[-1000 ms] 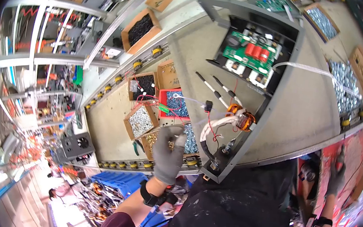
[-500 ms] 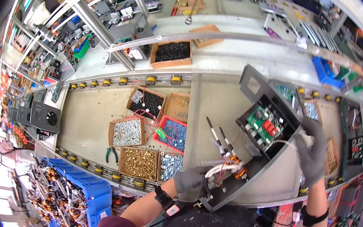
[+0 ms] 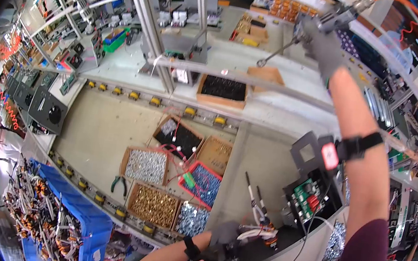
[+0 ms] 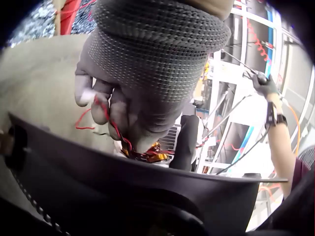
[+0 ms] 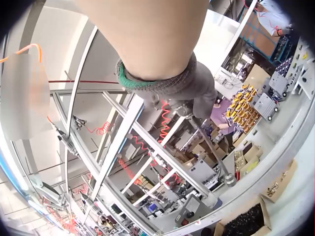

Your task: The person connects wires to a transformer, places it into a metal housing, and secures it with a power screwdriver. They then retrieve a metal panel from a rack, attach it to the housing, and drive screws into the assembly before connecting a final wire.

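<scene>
My gloved right hand (image 3: 325, 51) (image 5: 194, 88) is raised over the far side of the bench and grips a hanging power driver (image 3: 345, 16). Its long shaft (image 5: 210, 145) points down and away. Low at the near edge, my gloved left hand (image 3: 225, 232) (image 4: 142, 83) has curled fingers, with thin red wires (image 4: 114, 123) among them. Beside it, a copper coil (image 3: 269, 236) (image 4: 156, 156) with thick white leads (image 3: 253, 233) lies in a dark metal case (image 4: 123, 187). A green board (image 3: 306, 197) with red parts sits in the case's farther end.
Boxes of silver (image 3: 146, 165), brass (image 3: 153, 205) and black screws (image 3: 224, 88) are about, with a red tray (image 3: 204, 183) of bluish ones. Green-handled pliers (image 3: 120, 185) lie left of them. A metal rail (image 3: 257, 79) crosses behind; a blue crate (image 3: 92, 231) stands lower left.
My right hand has gone from beside the case up to the driver and taken hold of it. The left hand stays by the coil and its leads.
</scene>
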{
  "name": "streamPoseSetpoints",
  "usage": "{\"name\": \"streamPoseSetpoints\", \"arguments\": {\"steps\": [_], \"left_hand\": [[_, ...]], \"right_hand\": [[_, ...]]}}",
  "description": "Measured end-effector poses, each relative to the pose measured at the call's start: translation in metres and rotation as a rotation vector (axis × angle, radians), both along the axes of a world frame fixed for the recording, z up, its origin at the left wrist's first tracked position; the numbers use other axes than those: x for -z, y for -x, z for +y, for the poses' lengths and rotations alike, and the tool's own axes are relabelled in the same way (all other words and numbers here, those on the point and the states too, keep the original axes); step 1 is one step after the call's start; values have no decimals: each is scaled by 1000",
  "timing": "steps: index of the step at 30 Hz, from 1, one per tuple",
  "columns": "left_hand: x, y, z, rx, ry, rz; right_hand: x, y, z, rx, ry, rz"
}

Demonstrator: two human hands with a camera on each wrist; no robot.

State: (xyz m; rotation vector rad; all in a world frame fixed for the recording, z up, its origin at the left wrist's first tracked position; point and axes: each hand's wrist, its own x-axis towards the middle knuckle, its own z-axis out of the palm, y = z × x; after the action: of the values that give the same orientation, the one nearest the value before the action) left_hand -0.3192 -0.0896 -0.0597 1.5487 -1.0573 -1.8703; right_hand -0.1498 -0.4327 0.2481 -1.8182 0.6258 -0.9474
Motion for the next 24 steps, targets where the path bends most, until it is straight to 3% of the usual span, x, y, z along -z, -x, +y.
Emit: {"name": "streamPoseSetpoints", "arguments": {"steps": [2,3,5,6,7,8,9,10,12,13,14,15,17,18,20,22,24], "left_hand": [[-38,-11,1,89,-104,-321],[-17,-7,10,95,-123,-311],[41,15,42,-114,158,-548],[-5,5,40,-238,4,-447],[-23,2,48,-501,-12,-266],[-2,4,55,-595,54,-366],[-19,6,55,-743,56,-386],[-18,5,61,-728,33,-378],[-24,0,71,-864,334,28],[-39,2,73,-815,288,89],[-43,7,72,-809,268,93],[-45,13,72,-763,134,287],[-45,22,73,-609,-86,633],[-45,27,70,-604,-99,632],[-41,40,61,-482,149,386],[-39,46,61,-451,223,303],[-52,43,58,-428,-15,293]], "right_hand": [[-8,-9,-9,-58,-103,21],[-12,-14,-12,-64,-182,-43],[-17,4,-2,-43,-296,-81],[-32,26,16,-110,-133,-100],[-48,47,29,-181,34,-122],[-58,68,35,-178,2,-136],[-60,96,54,-191,185,-196],[-61,118,65,-172,277,-278],[-68,163,73,-112,366,-403],[-73,185,69,-74,361,-449],[-86,221,51,-261,237,-482],[-94,250,41,-448,109,-516],[-86,300,28,-624,-38,-551],[-65,316,37,-446,-132,-580],[-8,345,59,-88,-313,-625],[40,383,69,-234,-604,-509],[98,416,63,-214,-792,-468]]}}
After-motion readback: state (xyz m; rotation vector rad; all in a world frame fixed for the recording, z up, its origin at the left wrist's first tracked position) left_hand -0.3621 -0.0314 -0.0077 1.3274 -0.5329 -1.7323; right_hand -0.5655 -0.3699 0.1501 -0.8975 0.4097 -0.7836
